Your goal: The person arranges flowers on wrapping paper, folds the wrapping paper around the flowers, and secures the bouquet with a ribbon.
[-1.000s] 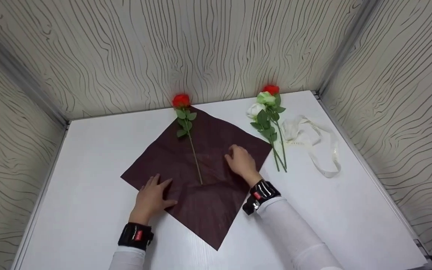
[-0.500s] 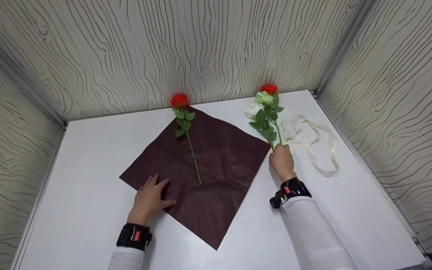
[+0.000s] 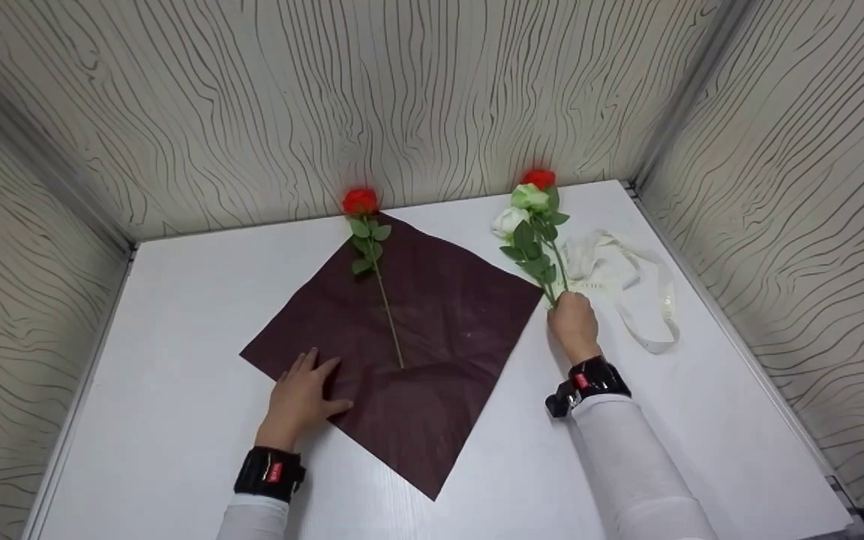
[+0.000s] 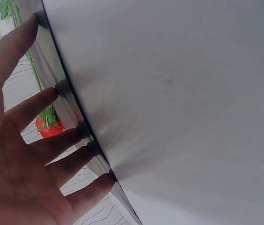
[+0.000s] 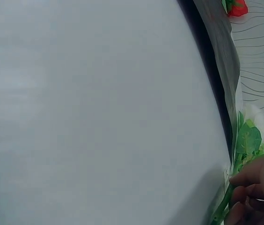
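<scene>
Centre right: flower stems point(image 5: 222, 205) clamped by right hand point(image 3: 574, 324). Lower left: paper point(image 3: 447, 315) touched by left hand point(image 3: 299, 397), fingers spread. Apparent pick-up; lift likely needed.

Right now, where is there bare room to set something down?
The left side of the table is bare, between its left edge and the maroon sheet and left hand. So is the right front, between the right sleeve and the table's right edge. It is crowded around the right hand, which grips flower stems beside the ribbon and the sheet's corner.
</scene>
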Demonstrator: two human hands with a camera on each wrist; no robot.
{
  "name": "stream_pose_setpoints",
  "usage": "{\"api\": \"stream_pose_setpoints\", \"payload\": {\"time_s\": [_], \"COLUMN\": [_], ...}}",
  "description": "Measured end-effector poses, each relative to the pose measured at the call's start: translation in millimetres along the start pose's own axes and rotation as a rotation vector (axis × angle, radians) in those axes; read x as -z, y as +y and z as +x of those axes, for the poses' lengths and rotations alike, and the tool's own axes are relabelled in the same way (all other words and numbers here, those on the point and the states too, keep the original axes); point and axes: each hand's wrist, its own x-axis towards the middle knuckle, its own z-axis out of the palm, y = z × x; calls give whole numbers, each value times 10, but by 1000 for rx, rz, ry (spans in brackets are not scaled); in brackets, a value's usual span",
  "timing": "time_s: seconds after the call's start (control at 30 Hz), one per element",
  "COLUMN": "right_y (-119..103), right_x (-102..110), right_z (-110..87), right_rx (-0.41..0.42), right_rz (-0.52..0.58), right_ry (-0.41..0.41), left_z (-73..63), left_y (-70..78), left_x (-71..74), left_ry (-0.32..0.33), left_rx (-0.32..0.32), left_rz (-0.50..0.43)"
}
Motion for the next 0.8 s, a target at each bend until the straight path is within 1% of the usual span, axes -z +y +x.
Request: {"api": "stream_pose_setpoints", "payload": {"time_s": [0.17,0.3,0.4,0.5,0.67,0.8], "right_y": [16,21,22,20,-8,-49], "right_x": [13,27,48,82,150,189], "right_z": [9,9,7,11,26,32], "right_rx": [-16,-39,-67,-79,-67,-29], "right_rz": [20,6,-19,-34,-18,-4], "right_ry": [2,-1,-22,-64,-121,-122], "left_z": [0,4,6,3,0,6], "left_y": [5,3,2,2,9,16], "left_x": [7,9,6,3,7,13], "left_ry": [-6,-10,-13,-15,-17,-11], "left_rx": [-4,-5,-3,-1,-1,0], "left_rz": [-1,3,7,10,6,6]}}
